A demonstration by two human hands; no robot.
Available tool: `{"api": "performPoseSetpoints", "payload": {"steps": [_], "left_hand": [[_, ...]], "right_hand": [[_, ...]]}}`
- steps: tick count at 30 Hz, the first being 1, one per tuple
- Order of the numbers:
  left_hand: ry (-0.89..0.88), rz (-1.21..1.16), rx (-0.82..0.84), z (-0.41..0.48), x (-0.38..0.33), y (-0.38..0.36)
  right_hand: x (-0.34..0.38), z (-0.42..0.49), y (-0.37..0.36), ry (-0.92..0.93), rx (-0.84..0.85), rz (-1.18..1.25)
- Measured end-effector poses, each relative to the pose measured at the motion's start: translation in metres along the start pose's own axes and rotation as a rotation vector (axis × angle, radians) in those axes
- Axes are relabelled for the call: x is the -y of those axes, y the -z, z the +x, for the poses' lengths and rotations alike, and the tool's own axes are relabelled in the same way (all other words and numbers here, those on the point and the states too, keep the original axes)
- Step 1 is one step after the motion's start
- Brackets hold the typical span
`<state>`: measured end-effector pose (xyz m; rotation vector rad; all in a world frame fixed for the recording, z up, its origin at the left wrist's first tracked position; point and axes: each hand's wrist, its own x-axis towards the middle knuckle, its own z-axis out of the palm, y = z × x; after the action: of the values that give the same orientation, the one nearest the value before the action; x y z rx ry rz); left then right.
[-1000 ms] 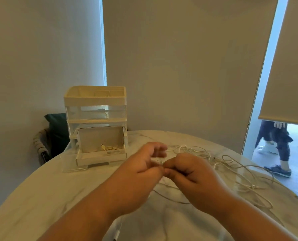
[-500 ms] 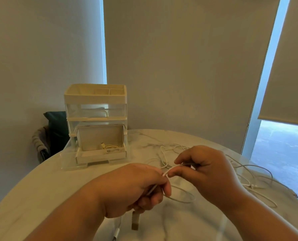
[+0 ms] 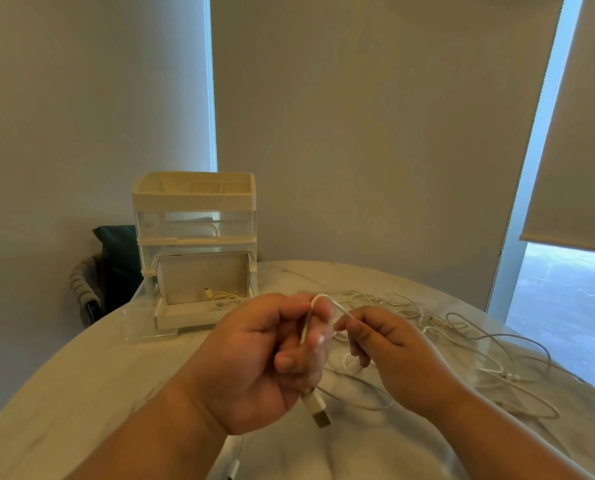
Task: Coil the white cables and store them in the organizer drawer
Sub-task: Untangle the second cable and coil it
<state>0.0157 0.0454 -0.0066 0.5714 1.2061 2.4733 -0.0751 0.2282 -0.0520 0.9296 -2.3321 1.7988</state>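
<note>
So the left hand (image 3: 254,362) has its fingers curled around the white cable (image 3: 305,329), which loops up and over the index finger. The cable's USB plug (image 3: 318,410) sticks out below the palm, hanging just above the table (image 3: 81,393). The right hand (image 3: 393,355) is right beside it, thumb and fingers pinching the same cable just past that loop, the other fingers curled in.

The rest of the loose cables (image 3: 462,341) are sprawled in a tangle over the right side of the table, behind and beside the right hand.

The organizer (image 3: 194,202) sits at the back left of the table, near the edge. Its bottom drawer (image 3: 185,315) is pulled out, and 1 coiled cable (image 3: 223,296) already lies inside. The compartment above looks clear-sided, but what's in it is hard to make out.

Behind the organizer there's a dark cushion (image 3: 116,258) on a chair, and roller blinds (image 3: 358,133) cover the windows.
</note>
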Motion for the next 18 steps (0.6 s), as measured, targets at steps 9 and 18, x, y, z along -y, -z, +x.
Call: {"api": "performPoseSetpoints", "payload": {"steps": [9,18], "left_hand": [[0.118,0.021,-0.083,0.004,0.027,-0.02],[0.255,0.237,-0.332,0.007,0.019,-0.005]], "right_hand": [[-0.001,-0.002,-0.012,-0.021,-0.153,0.238],[0.006,0.001,0.011,0.097,-0.386,0.123]]}}
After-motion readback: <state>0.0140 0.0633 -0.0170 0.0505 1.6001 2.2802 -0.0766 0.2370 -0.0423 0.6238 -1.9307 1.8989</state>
